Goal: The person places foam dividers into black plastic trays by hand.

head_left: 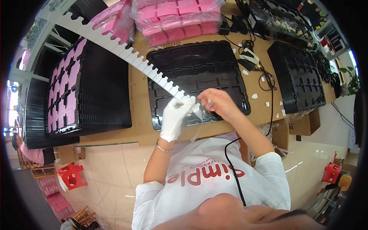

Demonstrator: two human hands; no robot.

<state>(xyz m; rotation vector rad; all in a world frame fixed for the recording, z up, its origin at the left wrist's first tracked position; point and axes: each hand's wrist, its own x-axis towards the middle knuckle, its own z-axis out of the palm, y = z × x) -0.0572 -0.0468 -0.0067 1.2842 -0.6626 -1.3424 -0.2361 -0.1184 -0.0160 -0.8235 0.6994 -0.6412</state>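
Notched white strip [134,61] slants over a black plastic tray [209,74], gripped by the gloved left hand [173,118]; the bare right hand [221,104] curls nearby, its fingers' hold unclear.

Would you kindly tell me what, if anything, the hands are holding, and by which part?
The gloved left hand holds the long white notched strip by its near end; whether the right hand grips anything cannot be told.

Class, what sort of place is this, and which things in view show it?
Probably a packing or assembly workshop: stacked black plastic trays, pink pieces wrapped in clear plastic, and a gloved left hand holding a long white notched strip.
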